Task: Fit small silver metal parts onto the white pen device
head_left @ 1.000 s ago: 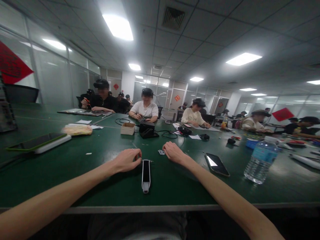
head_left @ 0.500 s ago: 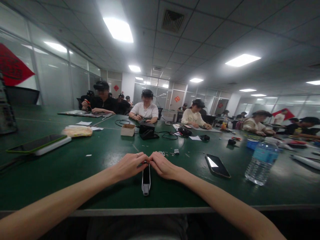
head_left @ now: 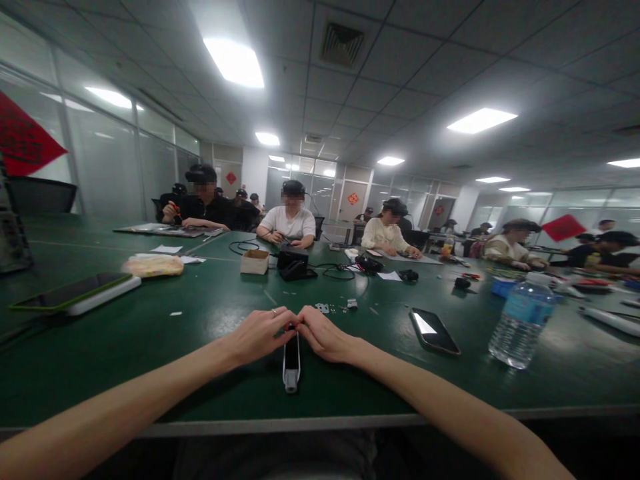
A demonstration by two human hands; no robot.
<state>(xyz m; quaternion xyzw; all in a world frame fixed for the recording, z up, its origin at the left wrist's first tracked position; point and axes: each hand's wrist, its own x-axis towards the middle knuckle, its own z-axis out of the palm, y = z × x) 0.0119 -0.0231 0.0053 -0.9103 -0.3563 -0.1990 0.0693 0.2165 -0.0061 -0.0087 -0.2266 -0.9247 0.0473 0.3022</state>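
Slim device (head_left: pixel 291 365) protrudes from under the hands' grip (head_left: pixel 295 319).

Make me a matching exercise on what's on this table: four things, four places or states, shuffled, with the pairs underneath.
1. slim device
2. left hand
3. water bottle
4. phone

A. upright, with a blue label
B. wearing a ring
C. lying just left of the water bottle
D. partly hidden by the left hand and right hand

Pairs: 1-D, 2-B, 3-A, 4-C
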